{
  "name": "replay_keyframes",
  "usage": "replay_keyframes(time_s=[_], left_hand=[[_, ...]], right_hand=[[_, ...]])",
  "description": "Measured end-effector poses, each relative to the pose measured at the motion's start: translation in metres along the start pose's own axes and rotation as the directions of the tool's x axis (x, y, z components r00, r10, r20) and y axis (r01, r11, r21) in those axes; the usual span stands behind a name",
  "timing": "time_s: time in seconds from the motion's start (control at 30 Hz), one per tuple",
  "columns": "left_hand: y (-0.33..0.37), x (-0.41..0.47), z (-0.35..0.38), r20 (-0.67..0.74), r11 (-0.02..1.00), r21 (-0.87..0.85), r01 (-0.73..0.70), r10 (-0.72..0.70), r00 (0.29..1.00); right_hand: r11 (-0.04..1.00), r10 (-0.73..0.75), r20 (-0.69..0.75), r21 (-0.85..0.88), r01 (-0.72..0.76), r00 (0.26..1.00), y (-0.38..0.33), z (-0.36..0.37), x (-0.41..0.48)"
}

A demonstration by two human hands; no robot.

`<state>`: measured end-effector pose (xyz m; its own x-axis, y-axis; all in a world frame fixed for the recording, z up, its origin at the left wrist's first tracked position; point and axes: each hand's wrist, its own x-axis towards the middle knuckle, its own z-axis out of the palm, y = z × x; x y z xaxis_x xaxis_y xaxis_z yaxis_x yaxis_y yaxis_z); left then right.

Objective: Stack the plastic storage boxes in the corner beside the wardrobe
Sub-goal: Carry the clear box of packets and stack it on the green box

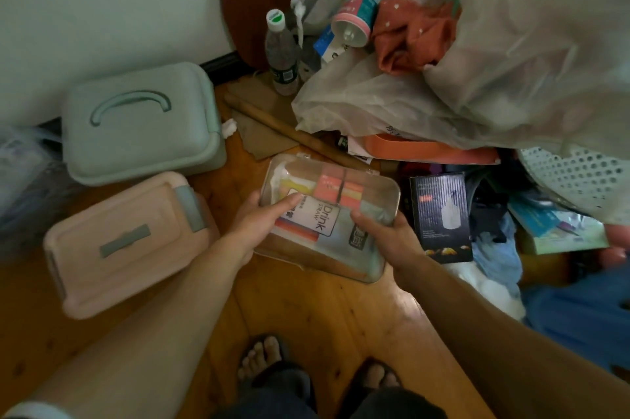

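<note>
A clear plastic storage box (361, 186) with drinking straws and coloured packets inside is held above the wooden floor at the centre. My left hand (259, 217) grips its near left edge, thumb on the lid. My right hand (385, 234) grips its near right edge. A pale green storage box (136, 125) with a curved handle stands on the floor by the wall at the left. In front of it sits a pink storage box (126, 244) with grey latches.
A water bottle (281, 50), a striped canister (358, 9) and a heap of plastic bags (477, 77) with red cloth crowd the back right. A dark carton (441, 217) stands right of the clear box. A white perforated basket (579, 176) lies at far right. My sandalled feet (317, 367) are below.
</note>
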<state>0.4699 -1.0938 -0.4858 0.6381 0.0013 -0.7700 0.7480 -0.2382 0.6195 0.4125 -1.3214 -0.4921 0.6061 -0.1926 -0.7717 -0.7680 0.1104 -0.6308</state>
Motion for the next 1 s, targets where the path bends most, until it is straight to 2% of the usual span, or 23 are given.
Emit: replay_keyframes(time_s=[0.4,1.0], left_hand=[[0.068,-0.114,-0.023,-0.029,0.999,-0.044,0.013,-0.015,0.999],[0.222,-0.308,-0.103,-0.103,0.991,-0.13,-0.039,0.026,0.994]], right_hand=[[1.0,0.0,0.063,-0.028,0.002,0.998,-0.075,-0.01,-0.1],[0.991,-0.109,0.117,-0.069,0.117,0.987,-0.265,0.016,-0.297]])
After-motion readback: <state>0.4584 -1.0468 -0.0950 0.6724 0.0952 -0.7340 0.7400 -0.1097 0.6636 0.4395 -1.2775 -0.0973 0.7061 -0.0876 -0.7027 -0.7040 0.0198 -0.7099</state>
